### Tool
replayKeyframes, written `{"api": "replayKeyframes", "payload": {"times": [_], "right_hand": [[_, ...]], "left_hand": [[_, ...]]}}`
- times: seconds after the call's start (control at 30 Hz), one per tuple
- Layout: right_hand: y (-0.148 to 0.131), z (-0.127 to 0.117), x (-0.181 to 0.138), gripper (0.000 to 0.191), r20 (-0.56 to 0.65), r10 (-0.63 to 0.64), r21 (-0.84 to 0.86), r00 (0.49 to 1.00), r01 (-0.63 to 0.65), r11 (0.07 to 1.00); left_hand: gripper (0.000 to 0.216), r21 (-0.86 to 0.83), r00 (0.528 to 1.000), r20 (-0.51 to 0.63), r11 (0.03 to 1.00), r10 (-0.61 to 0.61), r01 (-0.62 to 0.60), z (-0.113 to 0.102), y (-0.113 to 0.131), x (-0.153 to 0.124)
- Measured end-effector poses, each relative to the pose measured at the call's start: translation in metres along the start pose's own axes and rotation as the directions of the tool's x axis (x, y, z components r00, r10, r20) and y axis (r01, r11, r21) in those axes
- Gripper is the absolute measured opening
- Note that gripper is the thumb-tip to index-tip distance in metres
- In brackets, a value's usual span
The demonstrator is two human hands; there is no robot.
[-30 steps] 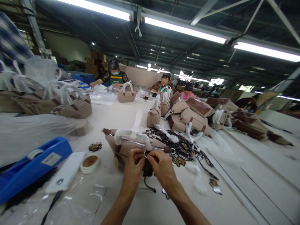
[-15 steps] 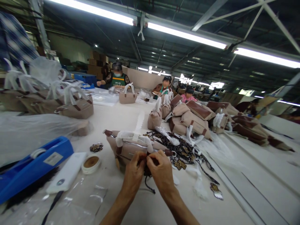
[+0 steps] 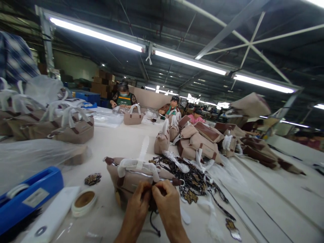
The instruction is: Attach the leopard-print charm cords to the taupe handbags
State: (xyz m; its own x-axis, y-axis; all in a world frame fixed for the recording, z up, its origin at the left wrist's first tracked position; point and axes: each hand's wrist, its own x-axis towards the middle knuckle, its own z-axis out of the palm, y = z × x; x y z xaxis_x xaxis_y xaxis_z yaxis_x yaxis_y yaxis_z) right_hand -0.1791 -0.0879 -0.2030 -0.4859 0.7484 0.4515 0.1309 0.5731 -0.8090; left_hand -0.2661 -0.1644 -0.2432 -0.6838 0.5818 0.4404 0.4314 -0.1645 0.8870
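A beige handbag [image 3: 131,177] with white-wrapped handles lies on the table in front of me. My left hand [image 3: 138,206] and my right hand [image 3: 165,204] meet at its front side, fingers pinched together on a dark leopard-print tassel charm [image 3: 152,206] whose black cord [image 3: 154,227] hangs below. The charm is mostly hidden by my fingers. A pile of the same charms [image 3: 194,177] with black cords lies just right of the bag.
A blue tape dispenser [image 3: 27,197], a white flat device [image 3: 47,224] and a tape roll [image 3: 83,201] lie at the left. Handbags [image 3: 73,131] are stacked left and piled [image 3: 202,135] at centre right. Several people work at the table's far end.
The view has tilted upward, so the bag and my hands sit lower in the frame. My hands stay pinched on the charm at the bag's front.
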Motion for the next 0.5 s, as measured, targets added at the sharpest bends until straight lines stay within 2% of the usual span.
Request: {"api": "replayKeyframes", "payload": {"times": [0.1, 0.2, 0.33, 0.4, 0.47, 0.5], "right_hand": [[-0.004, 0.001, -0.002, 0.014, -0.044, -0.096, 0.001, 0.994, 0.096, 0.995], [-0.009, 0.001, -0.002, 0.014, -0.018, -0.133, 0.005, 0.991, 0.133, 0.991], [-0.012, -0.004, 0.002, 0.015, 0.072, 0.018, 0.123, 0.997, -0.027, 0.992], [-0.011, -0.009, 0.005, 0.014, 0.095, 0.093, 0.181, 0.991, -0.109, 0.977], [-0.008, -0.013, 0.01, 0.016, 0.099, 0.14, 0.179, 0.985, -0.156, 0.971], [-0.007, -0.014, 0.013, 0.018, 0.112, 0.149, 0.158, 0.982, -0.166, 0.973]], "left_hand": [[0.016, -0.016, 1.0, 0.018, 1.0, 0.012, -0.012, -0.004, 0.005, 0.004], [0.017, -0.079, 0.999, 0.042, 0.997, -0.001, 0.004, -0.006, 0.006, 0.007], [0.025, -0.162, 0.994, -0.014, 0.982, -0.105, 0.101, -0.008, 0.007, 0.009], [0.029, -0.175, 0.987, 0.027, 0.971, -0.159, 0.161, -0.01, 0.008, 0.011], [0.031, -0.105, 0.982, 0.068, 0.978, -0.175, 0.181, -0.012, 0.01, 0.015], [0.03, -0.016, 0.983, 0.077, 0.985, -0.168, 0.17, -0.013, 0.011, 0.017]]}}
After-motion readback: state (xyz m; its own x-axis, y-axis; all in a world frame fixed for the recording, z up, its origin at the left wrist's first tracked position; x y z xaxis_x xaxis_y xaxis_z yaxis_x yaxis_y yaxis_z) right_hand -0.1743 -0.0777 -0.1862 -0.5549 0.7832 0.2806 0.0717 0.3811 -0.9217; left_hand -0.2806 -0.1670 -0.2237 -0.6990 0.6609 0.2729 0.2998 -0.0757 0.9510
